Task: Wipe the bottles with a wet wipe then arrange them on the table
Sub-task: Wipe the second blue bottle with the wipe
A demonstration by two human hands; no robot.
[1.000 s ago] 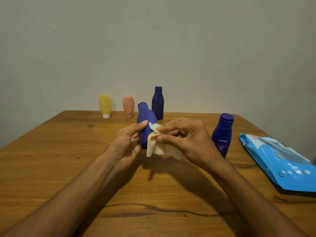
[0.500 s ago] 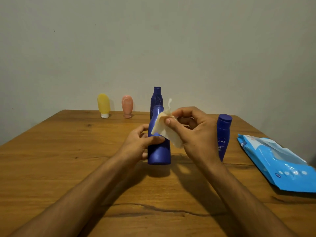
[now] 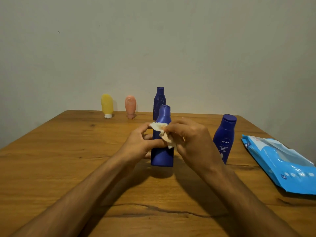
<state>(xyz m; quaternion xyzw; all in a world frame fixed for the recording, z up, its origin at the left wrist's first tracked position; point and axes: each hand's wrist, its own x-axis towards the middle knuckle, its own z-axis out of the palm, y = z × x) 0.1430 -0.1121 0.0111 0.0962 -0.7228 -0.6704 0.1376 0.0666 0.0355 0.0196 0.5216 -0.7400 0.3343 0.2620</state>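
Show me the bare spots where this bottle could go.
Bare table spans the left side, from the yellow tube to the near edge. A gap also lies at the back between the far bottle and the labelled bottle. Crowded: the middle around the held bottle, and the right by the wipes pack.

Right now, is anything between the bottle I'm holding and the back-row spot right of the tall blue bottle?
Nothing visible does. The tall blue bottle stands just left of that path from the held bottle, the Nivea bottle well right.
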